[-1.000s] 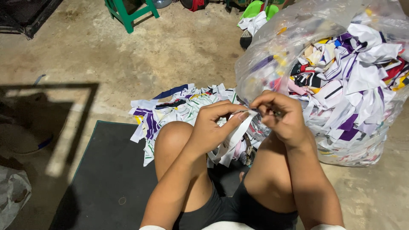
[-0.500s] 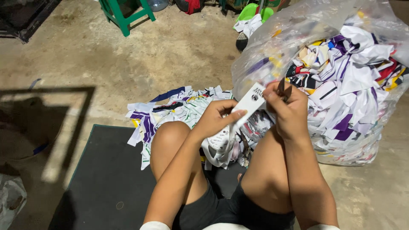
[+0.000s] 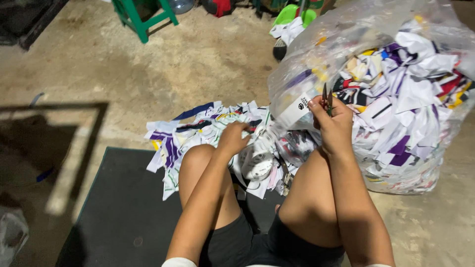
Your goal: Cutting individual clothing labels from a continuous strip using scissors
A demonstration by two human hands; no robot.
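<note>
I sit on a dark mat with my knees up. My right hand [image 3: 332,124] is raised in front of the plastic bag and grips small scissors [image 3: 326,98] together with the upper end of a white fabric strip [image 3: 296,110] that carries a dark mark. The strip runs down to my left hand [image 3: 232,138], which pinches its lower end above a pile of cut fabric scraps [image 3: 208,133] on the floor between my legs. A white round printed piece [image 3: 257,165] hangs below the left hand.
A large clear plastic bag [image 3: 396,94] stuffed with white, purple, red and yellow fabric scraps stands at the right. A green stool [image 3: 143,17] is at the top left, green and white items [image 3: 292,20] behind the bag. The black mat [image 3: 123,212] lies on bare concrete.
My right hand has lifted up and to the right with the scissors and strip. My left hand dropped lower, so the strip is now stretched out between them.
</note>
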